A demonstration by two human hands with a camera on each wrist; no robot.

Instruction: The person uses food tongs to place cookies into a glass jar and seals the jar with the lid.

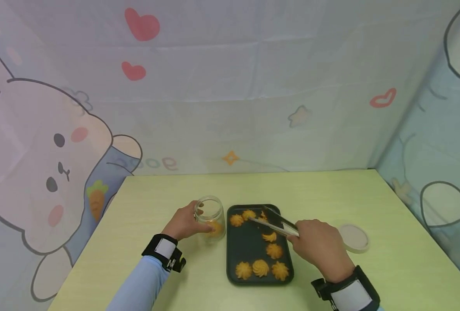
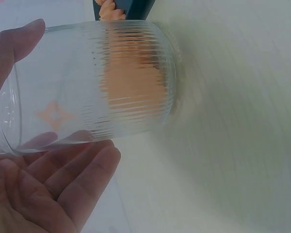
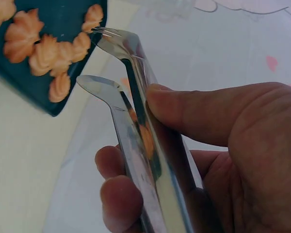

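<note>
My left hand (image 1: 185, 221) holds a clear glass jar (image 2: 63, 87) upright just left of the tray, thumb on one side and fingers on the other. No lid is on it, and orange-yellow cookies (image 2: 133, 82) lie at its bottom. In my right hand (image 1: 319, 246) is a pair of metal tongs (image 3: 145, 121), with one fork-like tip and one rounded tip. Those tips stand apart above the far part of a dark tray (image 1: 245, 246), among the cookies there. Swirled cookies (image 1: 260, 268) lie along its near, right and far sides. Nothing is visibly pinched between the tips.
A round whitish lid (image 1: 353, 237) lies on the table to the right of the tray, just beyond my right hand. The pale yellow table (image 1: 168, 190) ends at a printed cloth backdrop (image 1: 253, 108) behind and at the right.
</note>
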